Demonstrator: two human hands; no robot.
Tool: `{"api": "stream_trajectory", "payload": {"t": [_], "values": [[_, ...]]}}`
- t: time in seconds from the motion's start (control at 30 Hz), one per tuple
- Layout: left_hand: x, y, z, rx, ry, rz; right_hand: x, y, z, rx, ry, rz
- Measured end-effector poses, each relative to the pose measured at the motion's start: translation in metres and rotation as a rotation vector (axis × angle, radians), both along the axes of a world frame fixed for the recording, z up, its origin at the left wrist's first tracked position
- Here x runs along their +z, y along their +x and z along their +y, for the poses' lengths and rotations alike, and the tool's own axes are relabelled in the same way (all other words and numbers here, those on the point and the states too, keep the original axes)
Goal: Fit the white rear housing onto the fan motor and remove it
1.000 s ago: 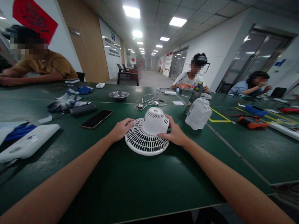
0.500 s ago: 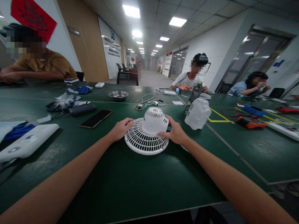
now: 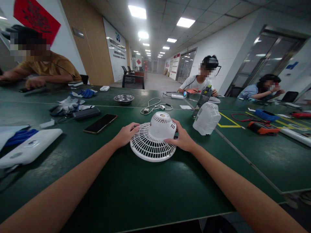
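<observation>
A white fan part, a round grille with a domed motor housing on top, lies face down on the green table in front of me. My left hand grips the grille's left rim. My right hand wraps around the right side of the housing. A second white fan housing stands a little to the right, beyond my right hand.
A black phone, a dark power bank, gloves, a steel bowl and a white cable lie farther back. A white case sits at the left. Orange and blue tools lie at right. Three other people sit around the table.
My hands and the fan part stay put. The person at far left has shifted their hands on the table.
</observation>
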State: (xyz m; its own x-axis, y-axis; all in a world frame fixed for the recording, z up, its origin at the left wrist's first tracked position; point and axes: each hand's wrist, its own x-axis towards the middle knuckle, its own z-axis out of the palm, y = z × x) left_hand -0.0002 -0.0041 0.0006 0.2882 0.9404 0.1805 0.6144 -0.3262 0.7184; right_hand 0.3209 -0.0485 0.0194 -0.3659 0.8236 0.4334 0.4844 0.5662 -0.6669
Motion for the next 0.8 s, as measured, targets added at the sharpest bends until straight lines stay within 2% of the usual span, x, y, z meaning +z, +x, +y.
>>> {"api": "stream_trajectory", "payload": {"t": [0.23,0.8], "values": [[-0.0023,-0.0012,0.002,0.001,-0.037,-0.011,0.0012,0.0007,-0.001,0.029,-0.033,0.011],[0.0041,0.0009,-0.0061,-0.005,-0.024,-0.017,0.0013,0.0013,-0.0004,0.016,-0.065,0.003]]}}
